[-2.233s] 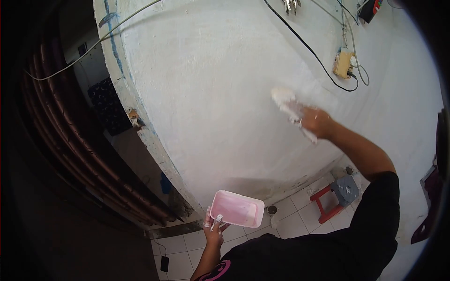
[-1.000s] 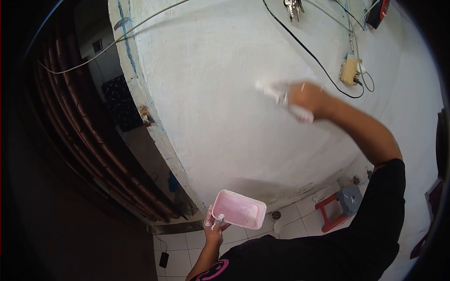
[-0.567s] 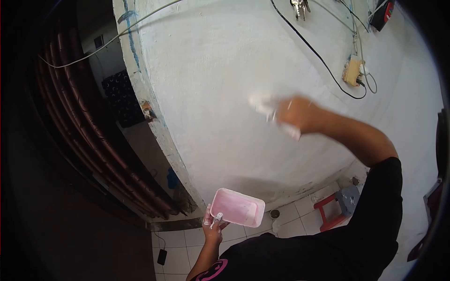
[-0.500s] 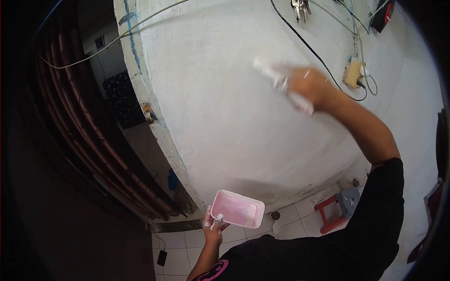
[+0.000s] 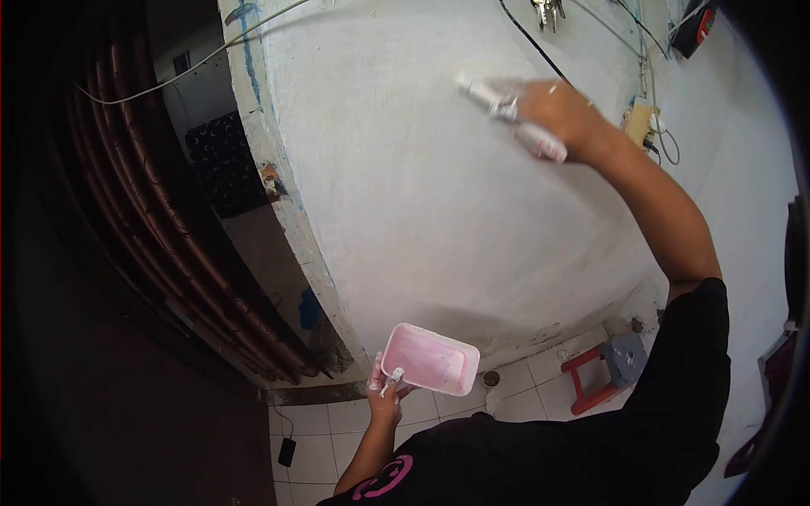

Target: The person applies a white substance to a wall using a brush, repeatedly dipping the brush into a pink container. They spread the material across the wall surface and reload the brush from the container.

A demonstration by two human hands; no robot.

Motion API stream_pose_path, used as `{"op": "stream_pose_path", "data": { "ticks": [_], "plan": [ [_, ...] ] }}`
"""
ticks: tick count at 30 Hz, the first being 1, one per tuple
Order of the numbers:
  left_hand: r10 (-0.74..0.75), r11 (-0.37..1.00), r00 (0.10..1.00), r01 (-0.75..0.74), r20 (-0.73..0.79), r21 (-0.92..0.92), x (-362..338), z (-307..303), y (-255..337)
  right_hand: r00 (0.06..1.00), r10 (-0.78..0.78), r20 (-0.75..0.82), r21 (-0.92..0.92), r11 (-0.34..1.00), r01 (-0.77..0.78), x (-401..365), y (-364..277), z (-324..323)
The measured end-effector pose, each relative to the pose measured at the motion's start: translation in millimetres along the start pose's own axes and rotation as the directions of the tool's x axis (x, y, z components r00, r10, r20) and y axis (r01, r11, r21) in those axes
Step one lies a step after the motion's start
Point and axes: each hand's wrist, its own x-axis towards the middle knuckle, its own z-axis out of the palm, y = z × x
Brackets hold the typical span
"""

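Observation:
My right hand (image 5: 564, 114) is raised in front of the white wall (image 5: 380, 194), its fingers wrapped round a paintbrush (image 5: 504, 108). White paint coats the brush, and its bristle end points to the upper left, close against the wall. Low in the view, my left hand (image 5: 386, 392) grips the left corner of a shallow pink plastic tray (image 5: 467, 375), with the thumb over the rim. White smears show inside the tray and on my left fingers.
A black cable (image 5: 531, 42), keys (image 5: 548, 13) and a yellowish socket box (image 5: 639, 122) are on the wall. Left are a doorway edge (image 5: 295, 211) and brown curtain (image 5: 160, 202). A red-and-grey stool (image 5: 624, 358), small pot (image 5: 490, 379) and black phone-like object (image 5: 287, 452) are on the tiles.
My right hand and the paintbrush have moved up along the wall, now overlapping the black cable. The tray sits slightly higher in view, still in my left hand, as the whole view has shifted a little.

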Motion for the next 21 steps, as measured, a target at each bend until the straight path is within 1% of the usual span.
{"op": "stream_pose_path", "data": {
  "ticks": [1, 2, 3, 4, 5, 6, 7, 8, 9, 10, 11, 12, 13, 14, 15, 16, 17, 19, 20, 21],
  "plan": [
    [-0.010, 1.000, 1.000, 0.010, -0.001, -0.012, 0, 1, -1, 0.978, -0.063, -0.201, -0.129, 0.991, 0.038, 2, 7, -1],
    [-0.020, 0.999, 1.000, 0.020, -0.002, -0.025, 0, 1, -2, 0.911, -0.148, -0.384, -0.260, 0.964, 0.047, 1, 10, -1],
    [-0.021, 0.999, 1.000, 0.021, -0.006, -0.024, -1, 0, -3, 0.965, -0.052, -0.257, -0.221, 0.975, -0.006, -6, 7, 20],
    [-0.010, 0.999, 1.000, 0.010, 0.004, -0.033, -1, 0, -5, 0.992, 0.039, -0.119, -0.190, 0.980, -0.061, -13, -1, 56],
    [0.004, 0.999, 1.000, -0.003, 0.015, -0.046, -1, 0, -8, 0.969, -0.077, -0.236, -0.303, 0.953, 0.003, -16, -36, 87],
    [0.005, 0.998, 1.000, -0.005, 0.011, -0.056, -1, -2, -11, 0.957, -0.195, -0.214, -0.332, 0.936, 0.117, -21, -62, 117],
    [0.004, 0.999, 1.000, -0.003, 0.018, -0.039, -1, -6, -13, 0.962, -0.221, -0.160, -0.230, 0.956, 0.182, -26, -83, 143],
    [0.008, 1.000, 1.000, -0.007, 0.028, -0.023, -2, -6, -13, 0.979, -0.199, -0.044, -0.128, 0.973, 0.192, -28, -104, 139],
    [0.015, 0.999, 1.000, -0.014, 0.026, -0.032, -3, -4, -11, 0.977, -0.209, -0.045, -0.133, 0.970, 0.202, -18, -105, 125],
    [0.016, 1.000, 0.999, -0.016, 0.027, -0.027, -6, -3, -6, 0.966, -0.175, 0.189, 0.002, 0.984, 0.178, -8, -105, 101],
    [0.018, 1.000, 0.999, -0.018, 0.030, -0.021, -8, -2, -2, 0.896, -0.160, 0.414, 0.125, 0.985, 0.118, 0, -101, 87],
    [0.028, 0.999, 0.999, -0.027, 0.032, -0.024, -7, -2, 0, 0.961, -0.092, 0.260, 0.103, 0.992, 0.068, 6, -79, 84],
    [0.024, 1.000, 1.000, -0.024, 0.018, -0.008, -7, -2, 0, 0.980, -0.185, -0.076, 0.067, 0.979, 0.190, 16, -56, 61],
    [0.019, 1.000, 1.000, -0.019, 0.004, 0.006, -7, -2, -1, 0.991, -0.071, -0.115, 0.009, 0.997, 0.072, 28, -42, 34],
    [0.026, 1.000, 1.000, -0.026, 0.005, 0.000, -6, -2, -1, 0.976, -0.037, -0.213, 0.032, 0.998, 0.045, 36, -35, 7],
    [0.016, 1.000, 1.000, -0.016, 0.003, -0.026, -6, -2, -3, 0.913, -0.031, -0.408, -0.100, 0.995, -0.011, 44, -33, -11],
    [0.003, 0.999, 1.000, -0.003, 0.001, -0.048, -6, -4, -3, 0.912, -0.032, -0.409, -0.100, 0.995, -0.010, 47, -35, -6],
    [0.006, 0.999, 1.000, -0.006, -0.002, -0.045, -8, -5, -5, 0.951, -0.009, -0.310, -0.167, 0.985, -0.045, 51, -41, 26],
    [0.010, 0.999, 1.000, -0.010, -0.004, -0.043, -9, -6, -6, 0.989, -0.081, -0.124, -0.337, 0.941, 0.035, 47, -61, 63],
    [0.008, 0.999, 1.000, -0.008, -0.004, -0.041, -10, -8, -5, 0.943, -0.241, -0.231, -0.396, 0.908, 0.135, 35, -85, 94]
  ]
}}
